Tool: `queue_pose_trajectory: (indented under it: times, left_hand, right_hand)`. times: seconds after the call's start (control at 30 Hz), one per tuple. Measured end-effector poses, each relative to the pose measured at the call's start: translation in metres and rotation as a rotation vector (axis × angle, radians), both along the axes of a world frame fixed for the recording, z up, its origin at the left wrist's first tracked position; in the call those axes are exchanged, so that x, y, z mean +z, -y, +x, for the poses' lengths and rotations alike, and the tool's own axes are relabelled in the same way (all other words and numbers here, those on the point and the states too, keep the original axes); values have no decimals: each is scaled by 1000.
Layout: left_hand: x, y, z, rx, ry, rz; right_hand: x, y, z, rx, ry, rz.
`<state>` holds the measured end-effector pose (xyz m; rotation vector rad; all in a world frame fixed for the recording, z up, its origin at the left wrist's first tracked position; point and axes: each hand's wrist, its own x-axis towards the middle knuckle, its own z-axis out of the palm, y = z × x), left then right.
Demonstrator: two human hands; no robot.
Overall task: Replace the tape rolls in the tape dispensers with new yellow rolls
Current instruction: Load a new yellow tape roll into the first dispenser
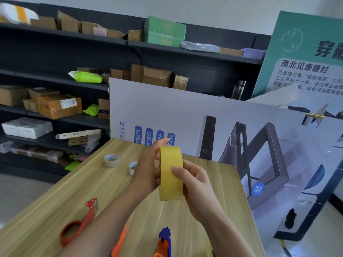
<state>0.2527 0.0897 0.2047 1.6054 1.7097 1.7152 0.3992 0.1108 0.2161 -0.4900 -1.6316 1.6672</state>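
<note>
**Yellow roll held in both hands above the tabletop**

Dark shelves (55, 52) along the back wall carry cardboard boxes (59, 105); what is in them cannot be seen. A printed poster board (185, 112) leans at the far edge of the wooden tabletop (219, 175).

Above the middle of the tabletop, the yellow tape roll (171, 173) stands on edge. The left hand (146, 171) curls round its nine o'clock side, and the right hand (196, 186) grips its three o'clock side, thumb pressed on the tape face.

From the roll, a red dispenser (79, 223) lies at seven o'clock, wood showing through its ring. A blue and orange dispenser (164, 242) lies at six o'clock. Two nearly spent rolls (111, 160) sit at ten o'clock, one partly hidden by the left hand.
</note>
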Motion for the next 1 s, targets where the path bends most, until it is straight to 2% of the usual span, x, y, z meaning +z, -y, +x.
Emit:
queue_pose_trajectory:
  times: [0.1,0.3,0.47,0.57,0.63,0.7,0.8,0.83,0.9,1.0]
  left_hand:
    - [5,6,-6,-9,-74,65]
    - [3,7,-11,13,-99,-16]
    - [2,7,-12,1,-76,-131]
    - [7,10,-14,-85,-40,-199]
    - [8,14,-15,-174,8,-163]
    - [11,21,-17,-144,-133,-28]
    - [15,26,-18,-33,-582,198]
    - [16,27,-18,-12,-673,226]
    - [18,29,-18,11,-738,250]
    - [15,31,-21,39,-731,247]
  right_hand:
    - [3,0,-3,-14,24,-7]
    - [8,-1,-11,-43,91,-2]
    - [5,-4,-9,-58,46,-14]
    - [1,-6,-5,-65,11,-56]
    - [-1,-7,-3,-79,-4,-72]
    - [-2,-7,-2,-86,-6,-88]
    - [-3,-8,0,-67,-12,-105]
    - [-4,-8,1,-67,-6,-107]
    - [-5,-8,1,-62,5,-105]
    - [-6,-7,-1,-35,14,-109]
